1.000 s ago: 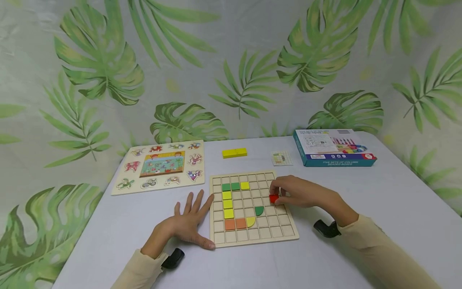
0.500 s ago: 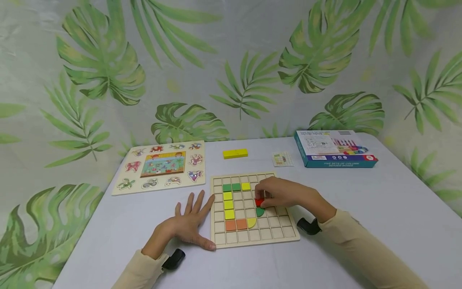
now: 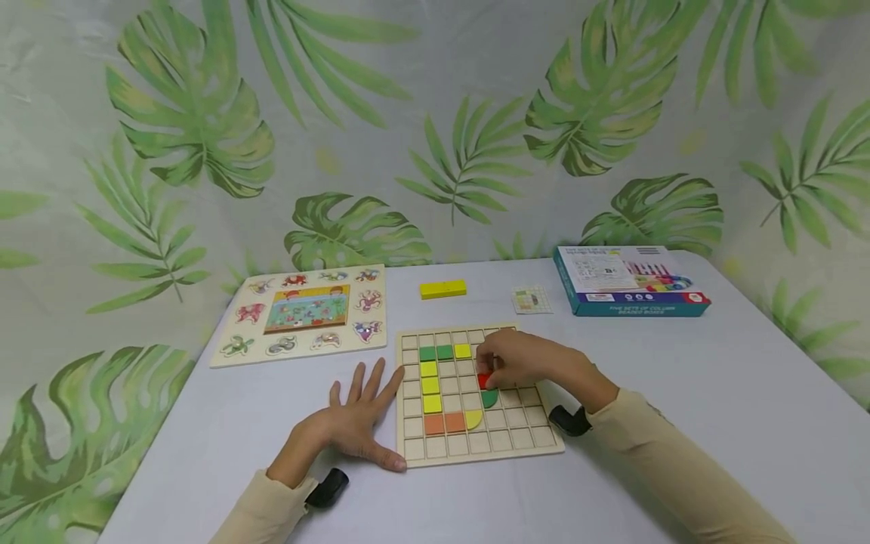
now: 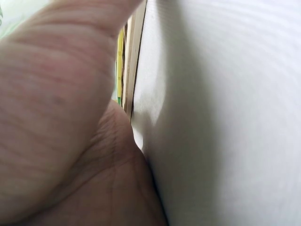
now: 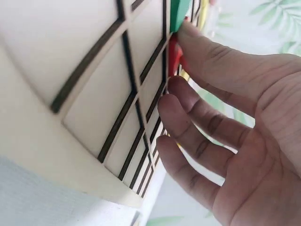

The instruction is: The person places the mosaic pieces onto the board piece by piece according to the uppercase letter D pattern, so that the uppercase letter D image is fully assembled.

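Note:
A wooden grid board (image 3: 519, 440) lies flat on the table. My right hand (image 3: 526, 358) is over its right part, thumb and fingers pinching a red tile (image 3: 484, 381), partly hidden behind them. In the right wrist view the red tile (image 5: 174, 59) sits at the board's surface, against a green quarter-round tile (image 5: 178, 14). Along the board's left edge my left hand (image 3: 360, 418) rests with fingers spread, thumb and index finger touching the rim. Green squares (image 3: 435, 353), yellow squares (image 3: 431, 385), orange squares (image 3: 444, 423) and a yellow quarter-round tile (image 3: 473, 418) occupy other cells.
Behind the board are a yellow box (image 3: 442, 289) and a small pattern card (image 3: 532, 300). A sea-animal puzzle board (image 3: 227, 325) lies at the back left. At the back right is a teal toy box (image 3: 639, 308). A leaf-print cloth (image 3: 353, 136) hangs behind the table.
My right hand has carried the red tile left from the board's right side to the cell just behind the green quarter-round tile. My left hand stays in place.

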Motion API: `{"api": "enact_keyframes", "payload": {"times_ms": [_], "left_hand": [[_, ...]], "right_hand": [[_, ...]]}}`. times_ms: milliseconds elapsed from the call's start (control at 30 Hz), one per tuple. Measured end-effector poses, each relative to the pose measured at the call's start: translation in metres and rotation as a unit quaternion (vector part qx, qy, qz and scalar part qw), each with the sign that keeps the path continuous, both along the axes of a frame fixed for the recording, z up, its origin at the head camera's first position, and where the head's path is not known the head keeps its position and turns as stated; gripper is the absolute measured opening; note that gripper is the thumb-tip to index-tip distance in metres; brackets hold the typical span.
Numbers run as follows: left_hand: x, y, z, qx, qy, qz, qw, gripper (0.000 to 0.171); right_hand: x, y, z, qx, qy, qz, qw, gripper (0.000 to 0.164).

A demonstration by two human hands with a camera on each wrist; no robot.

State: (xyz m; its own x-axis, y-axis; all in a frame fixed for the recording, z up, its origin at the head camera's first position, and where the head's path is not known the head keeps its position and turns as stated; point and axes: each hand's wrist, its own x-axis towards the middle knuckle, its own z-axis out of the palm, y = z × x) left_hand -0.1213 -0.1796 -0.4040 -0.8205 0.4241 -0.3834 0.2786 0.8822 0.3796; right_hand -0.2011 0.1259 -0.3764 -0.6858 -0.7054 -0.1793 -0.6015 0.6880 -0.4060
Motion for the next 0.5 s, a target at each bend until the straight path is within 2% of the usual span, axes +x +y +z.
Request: {"api": "enact_keyframes", "payload": {"times_ms": [167,333,500], "left_hand": [[0.001,0.002,0.0,0.004,-0.007,-0.006,1.0,0.137],[0.001,0.003,0.001,-0.002,-0.006,-0.007,1.0,0.137],[0.001,0.0,0.003,-0.006,-0.003,0.003,1.0,0.137]], "right_hand": [[0.005,0.013,-0.001,-0.013,-0.013,-0.006,1.0,0.008],[0.008,0.04,0.003,-0.034,-0.014,-0.022,0.999,0.015],[0.004,0.069,0.009,-0.024,-0.004,-0.044,0.999,0.02]]}}
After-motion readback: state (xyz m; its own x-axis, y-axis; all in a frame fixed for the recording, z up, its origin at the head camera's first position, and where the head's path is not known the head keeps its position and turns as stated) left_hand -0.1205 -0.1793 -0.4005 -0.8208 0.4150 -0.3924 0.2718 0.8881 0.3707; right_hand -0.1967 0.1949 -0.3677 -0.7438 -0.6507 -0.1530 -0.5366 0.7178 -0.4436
